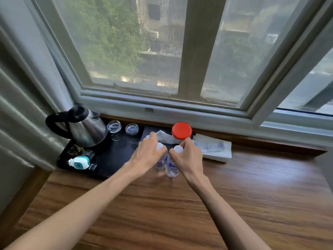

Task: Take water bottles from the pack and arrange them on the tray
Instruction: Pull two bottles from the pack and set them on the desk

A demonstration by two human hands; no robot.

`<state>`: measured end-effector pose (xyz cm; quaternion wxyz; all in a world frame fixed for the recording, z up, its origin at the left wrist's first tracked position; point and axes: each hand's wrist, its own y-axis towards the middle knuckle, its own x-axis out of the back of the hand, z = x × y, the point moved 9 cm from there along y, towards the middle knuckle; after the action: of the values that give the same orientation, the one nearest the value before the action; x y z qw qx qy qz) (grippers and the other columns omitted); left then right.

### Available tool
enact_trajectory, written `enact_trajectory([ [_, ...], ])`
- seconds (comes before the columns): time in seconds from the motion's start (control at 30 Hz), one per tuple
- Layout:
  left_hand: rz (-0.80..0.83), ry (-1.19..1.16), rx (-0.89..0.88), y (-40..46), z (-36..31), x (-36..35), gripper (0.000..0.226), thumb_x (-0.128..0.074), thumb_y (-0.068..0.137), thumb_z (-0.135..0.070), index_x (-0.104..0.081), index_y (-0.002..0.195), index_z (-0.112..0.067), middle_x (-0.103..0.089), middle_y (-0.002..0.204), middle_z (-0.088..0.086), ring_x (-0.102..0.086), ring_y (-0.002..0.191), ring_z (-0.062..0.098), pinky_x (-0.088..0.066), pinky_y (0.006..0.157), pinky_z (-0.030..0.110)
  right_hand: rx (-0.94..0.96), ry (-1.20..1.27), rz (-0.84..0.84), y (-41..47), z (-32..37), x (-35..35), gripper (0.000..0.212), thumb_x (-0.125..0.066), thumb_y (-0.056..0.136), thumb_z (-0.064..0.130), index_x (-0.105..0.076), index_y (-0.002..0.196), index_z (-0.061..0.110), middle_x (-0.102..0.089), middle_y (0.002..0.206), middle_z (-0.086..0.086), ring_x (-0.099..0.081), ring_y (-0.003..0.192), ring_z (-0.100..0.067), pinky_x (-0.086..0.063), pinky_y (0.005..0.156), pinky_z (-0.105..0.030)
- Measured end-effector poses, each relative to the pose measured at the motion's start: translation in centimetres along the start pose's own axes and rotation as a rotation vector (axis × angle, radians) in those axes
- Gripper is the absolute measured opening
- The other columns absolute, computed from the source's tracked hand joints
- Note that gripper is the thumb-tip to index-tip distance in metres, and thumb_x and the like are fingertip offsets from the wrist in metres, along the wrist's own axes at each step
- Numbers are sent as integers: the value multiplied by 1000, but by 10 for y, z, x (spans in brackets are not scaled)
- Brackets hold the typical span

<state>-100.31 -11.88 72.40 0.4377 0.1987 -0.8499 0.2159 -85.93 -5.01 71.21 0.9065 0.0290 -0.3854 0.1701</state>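
Observation:
Two clear water bottles with white caps stand upright side by side at the right edge of the black tray (115, 159). My left hand (147, 156) grips the neck of the left bottle (161, 162). My right hand (189, 157) grips the neck of the right bottle (172, 168), whose base rests on the wooden surface just off the tray's corner. The two hands almost touch. No bottle pack is in view.
On the tray stand a steel kettle (84, 129), two upturned glasses (114, 127) and a small teal-and-white item (79, 163). A red-lidded jar (181, 130), a crumpled tissue (164, 137) and a flat white packet (214, 147) lie by the window sill.

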Motion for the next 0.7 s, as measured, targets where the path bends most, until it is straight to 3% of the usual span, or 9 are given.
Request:
enact_trajectory([
  [0.27,38,-14,-50,17,11,4,36,-62,88,-37,-45,103,-8,-64,100,16,-59,88,35,-38,61,37,-25,-76,-32,14,16,-8,27,-61,82,26,-51,97,5,-65,87,-11,-56,80,-32,-34,64,-33],
  [0.4,52,-85,-80,24,18,0,42,-66,88,-43,-43,103,-11,-65,98,12,-62,90,34,-41,65,37,-20,-121,0,18,18,-13,31,-62,87,30,-49,102,6,-66,93,-14,-52,76,-28,-34,62,-32],
  [0.53,95,-153,-113,26,21,-1,39,-70,88,-32,-42,105,-11,-64,89,5,-64,85,26,-43,65,34,-25,-94,26,16,12,-15,34,-66,87,35,-46,100,11,-63,90,-8,-56,78,-26,-33,58,-32],
  [0.7,83,-157,-137,20,26,2,45,-71,86,-27,-41,117,-14,-68,93,9,-67,87,26,-51,73,37,11,-64,18,8,10,-8,42,-72,86,42,-53,108,12,-68,92,-3,-64,85,-22,-47,67,-33],
])
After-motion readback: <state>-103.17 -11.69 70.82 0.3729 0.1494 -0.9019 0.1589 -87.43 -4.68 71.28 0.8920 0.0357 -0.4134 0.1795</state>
